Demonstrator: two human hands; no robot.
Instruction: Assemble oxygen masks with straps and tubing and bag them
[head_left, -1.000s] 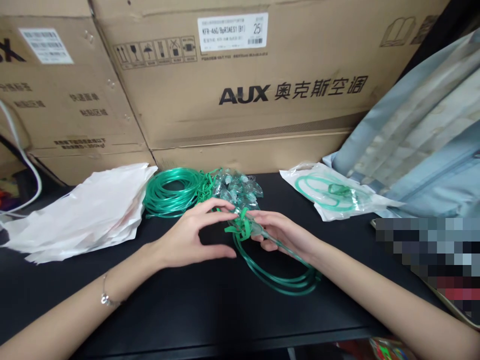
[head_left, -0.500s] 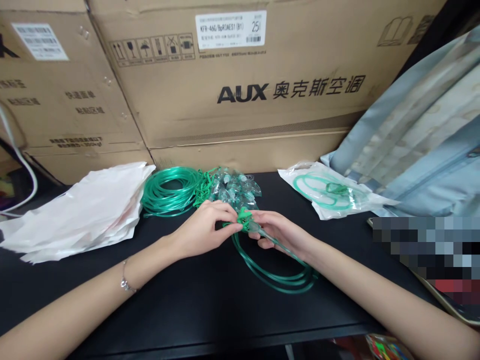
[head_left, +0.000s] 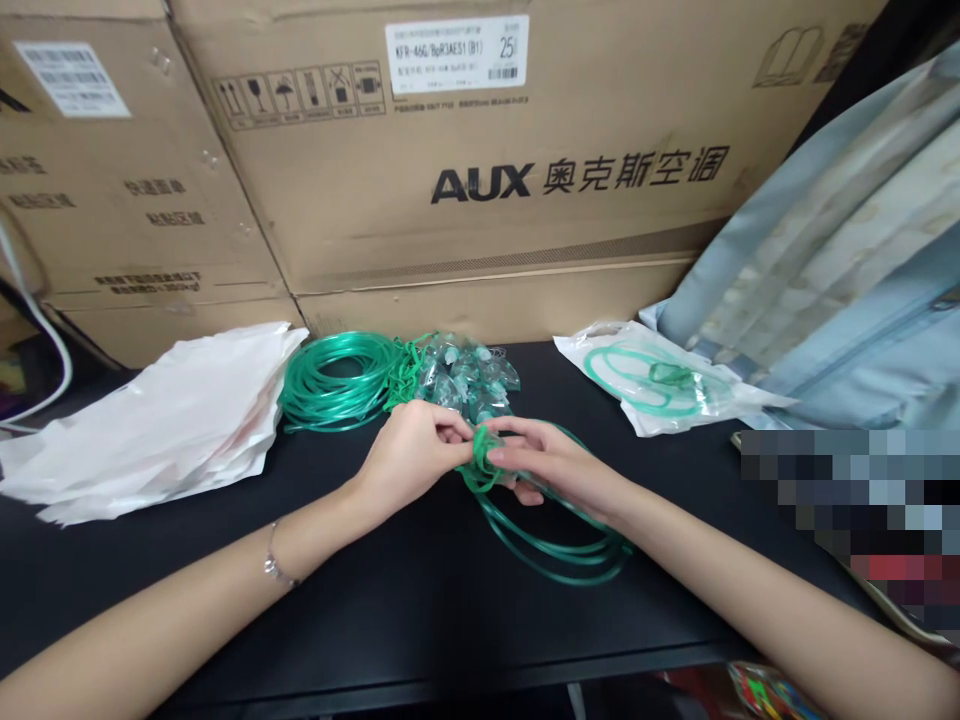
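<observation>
My left hand point(head_left: 409, 455) is closed, its thumb and fingertips pinching a green elastic strap point(head_left: 481, 448) at the middle of the black table. From the other side my right hand point(head_left: 566, 465) is closed around a clear oxygen mask, mostly hidden by the fingers, with the strap bunched over it. Its green tubing point(head_left: 551, 570) loops below and behind the right hand. Just beyond my hands lies a group of clear oxygen masks point(head_left: 459, 372) with green straps point(head_left: 405, 370). To their left sits a coil of green tubing point(head_left: 337, 400).
White paper-like pouches point(head_left: 165, 410) are stacked at the left. A clear-and-white bag point(head_left: 652, 385) with green tubing inside lies at the right, beside a light blue backpack point(head_left: 847, 270). Cardboard boxes point(head_left: 450, 250) stand along the back of the black table point(head_left: 360, 620).
My right thumb and fingers have come over the front of the mask and strap. The strap now hangs slightly lower, and my left hand has stayed close to it.
</observation>
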